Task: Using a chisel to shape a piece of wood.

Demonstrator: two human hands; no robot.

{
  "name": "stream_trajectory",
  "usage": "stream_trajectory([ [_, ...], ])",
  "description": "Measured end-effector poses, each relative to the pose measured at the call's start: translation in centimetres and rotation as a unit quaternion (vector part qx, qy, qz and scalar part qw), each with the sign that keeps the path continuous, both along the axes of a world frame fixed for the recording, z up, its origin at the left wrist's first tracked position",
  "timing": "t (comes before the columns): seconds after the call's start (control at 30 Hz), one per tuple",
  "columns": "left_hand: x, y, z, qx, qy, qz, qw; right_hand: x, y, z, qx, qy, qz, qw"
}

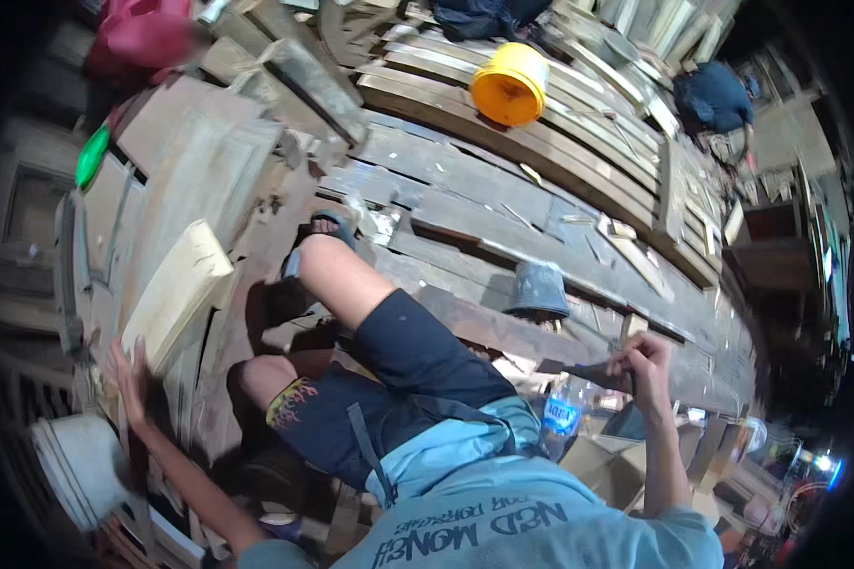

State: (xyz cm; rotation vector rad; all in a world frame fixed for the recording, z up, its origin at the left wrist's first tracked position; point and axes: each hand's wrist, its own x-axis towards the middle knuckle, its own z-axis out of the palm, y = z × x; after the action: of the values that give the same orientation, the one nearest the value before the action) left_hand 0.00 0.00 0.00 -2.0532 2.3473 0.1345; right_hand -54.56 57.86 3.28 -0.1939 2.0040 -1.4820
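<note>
Two bare hands are visible in the head view. At the lower left of the frame, the left hand (pixel 128 384) is at the lower end of a pale wood block (pixel 182 289), its fingers somewhat spread; I cannot tell if it grips. At the centre right, the right hand (pixel 645 365) is closed around a dark flat tool (pixel 590 373), which points to the left. A clear bottle (pixel 562 414) stands below this tool, and a grey bucket (pixel 539 289) is above it. A yellow bucket (pixel 510 85) is at the upper middle.
</note>
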Motion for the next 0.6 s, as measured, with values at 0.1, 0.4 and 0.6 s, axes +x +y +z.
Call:
stream_trajectory([
  [0.1,2.4,1.3,-4.4,-0.022,0.034,0.037,0.998,-3.1,0.6,-1.1,0.006,0.018,0.003,1.000],
  [0.4,4.2,-2.3,-4.1,-0.071,0.043,0.057,0.995,0.5,1.7,-1.8,-0.067,0.075,0.004,0.995],
  [0.6,4.2,-2.6,-3.9,-0.082,0.043,0.061,0.994,0.5,1.1,-4.6,-0.063,0.102,0.009,0.993],
])
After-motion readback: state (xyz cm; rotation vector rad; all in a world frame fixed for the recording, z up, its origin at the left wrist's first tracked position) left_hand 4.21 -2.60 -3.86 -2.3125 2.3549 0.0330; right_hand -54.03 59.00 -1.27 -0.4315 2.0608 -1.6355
